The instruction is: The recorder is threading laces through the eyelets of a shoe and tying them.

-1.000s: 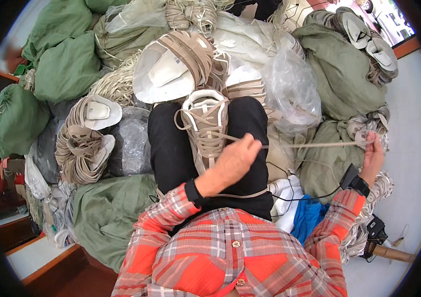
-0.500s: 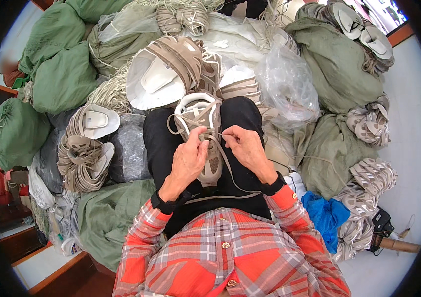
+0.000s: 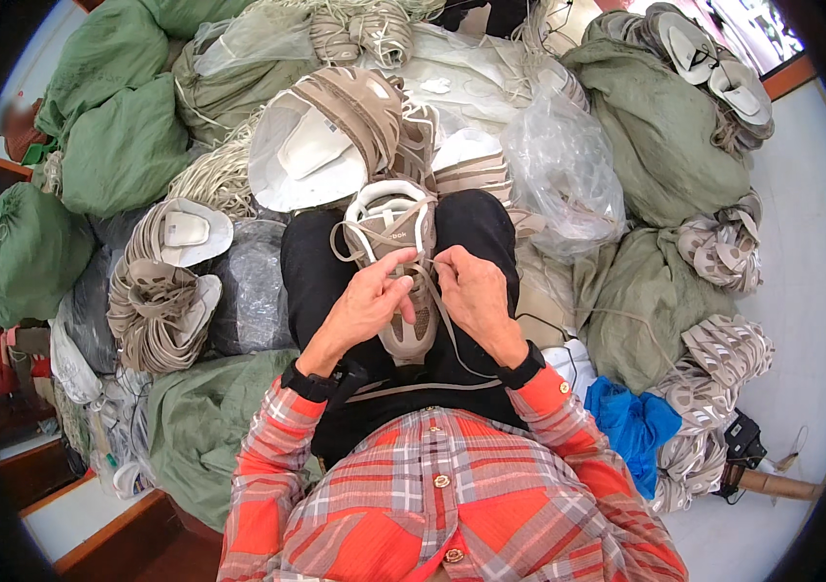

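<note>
A beige and brown lace-up shoe upper [image 3: 411, 335] rests between my black-trousered knees, its white-lined collar pointing away from me. My left hand [image 3: 369, 301] lies over its left side, index finger stretched toward the eyelets and thumb apart from it; the other fingers are mostly hidden. At the right edge of the eyelets, my right hand [image 3: 476, 296] pinches a thin beige shoelace [image 3: 452, 335] between thumb and fingertips. The lace trails down over my lap, and another part of it loops at the upper left of the tongue.
Beyond my knees stands a nested stack of brown uppers [image 3: 350, 107]. More uppers [image 3: 165, 301] lie at the left. Green sacks [image 3: 127, 145], a clear plastic bag [image 3: 563, 170], a bundle of laces [image 3: 224, 175] and a blue bag [image 3: 631, 427] surround me.
Both hands have shifted slightly, the right one a little left and upward. The left thumb and index finger are farther apart. The shoe upper stays on my lap.
</note>
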Available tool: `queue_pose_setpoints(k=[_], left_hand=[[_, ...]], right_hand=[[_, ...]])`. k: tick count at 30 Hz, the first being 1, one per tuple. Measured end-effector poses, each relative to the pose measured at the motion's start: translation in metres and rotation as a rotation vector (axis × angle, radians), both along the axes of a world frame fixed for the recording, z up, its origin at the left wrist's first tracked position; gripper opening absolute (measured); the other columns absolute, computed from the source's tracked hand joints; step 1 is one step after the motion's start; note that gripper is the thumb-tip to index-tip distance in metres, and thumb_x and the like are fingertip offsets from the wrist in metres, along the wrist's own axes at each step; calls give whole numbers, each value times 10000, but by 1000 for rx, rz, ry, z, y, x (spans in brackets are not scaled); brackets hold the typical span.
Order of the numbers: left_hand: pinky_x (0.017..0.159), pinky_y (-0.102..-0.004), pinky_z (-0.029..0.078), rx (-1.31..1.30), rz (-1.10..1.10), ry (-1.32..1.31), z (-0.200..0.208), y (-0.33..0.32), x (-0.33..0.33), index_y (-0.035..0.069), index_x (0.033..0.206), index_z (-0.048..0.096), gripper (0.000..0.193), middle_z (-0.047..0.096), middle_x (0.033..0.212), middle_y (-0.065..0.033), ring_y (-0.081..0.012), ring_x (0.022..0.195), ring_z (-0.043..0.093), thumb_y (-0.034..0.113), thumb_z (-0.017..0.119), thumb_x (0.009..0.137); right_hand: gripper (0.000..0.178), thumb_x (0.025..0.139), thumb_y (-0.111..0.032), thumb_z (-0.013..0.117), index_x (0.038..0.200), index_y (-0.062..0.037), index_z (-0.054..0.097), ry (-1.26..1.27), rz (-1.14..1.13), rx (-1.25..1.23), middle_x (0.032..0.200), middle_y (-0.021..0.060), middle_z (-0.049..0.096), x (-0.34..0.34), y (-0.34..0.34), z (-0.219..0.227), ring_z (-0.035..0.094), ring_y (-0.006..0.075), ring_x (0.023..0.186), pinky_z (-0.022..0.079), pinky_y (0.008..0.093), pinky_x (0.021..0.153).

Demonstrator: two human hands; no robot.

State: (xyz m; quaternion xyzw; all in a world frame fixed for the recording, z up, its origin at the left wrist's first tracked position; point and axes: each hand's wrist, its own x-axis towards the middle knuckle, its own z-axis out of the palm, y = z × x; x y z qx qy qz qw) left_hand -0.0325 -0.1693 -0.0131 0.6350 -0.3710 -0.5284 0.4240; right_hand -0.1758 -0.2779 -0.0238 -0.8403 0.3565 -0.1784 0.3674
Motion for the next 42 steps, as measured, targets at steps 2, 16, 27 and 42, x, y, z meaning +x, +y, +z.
queue_pose_setpoints(k=[2, 16, 27, 42], left_hand=[[571, -251, 430, 15, -44, 13, 2, 1, 3, 22, 1342, 395, 409, 630, 627, -36, -62, 578, 537, 136, 446, 952], [494, -346, 471, 28, -387, -477, -4, -58, 38, -9, 913, 577, 138, 590, 602, -107, -195, 494, 602, 81, 546, 812], [497, -401, 472, -161, -258, -993, 11, -25, 28, 12, 950, 451, 137, 614, 689, -174, -291, 554, 614, 130, 499, 898], [576, -258, 320, -1113, 709, 1244, 70, 124, 144, 53, 846, 454, 251, 498, 804, -25, -110, 593, 443, -147, 502, 703]], right_hand=[[93, 863, -118, 531, 881, -42, 581, 53, -3, -63, 750, 175, 637, 4, 3, -2, 631, 360, 726, 490, 435, 626], [103, 783, -87, 569, 846, -31, 509, 157, 120, -228, 791, 140, 582, 6, 3, -2, 600, 351, 734, 464, 434, 610], [141, 680, -198, 710, 728, -83, 645, 209, 210, -397, 786, 80, 532, -8, 6, 8, 489, 257, 825, 343, 385, 704], [155, 724, -195, 693, 751, -47, 654, 243, 839, 47, 697, 96, 542, -14, -52, 64, 551, 292, 763, 433, 382, 653]])
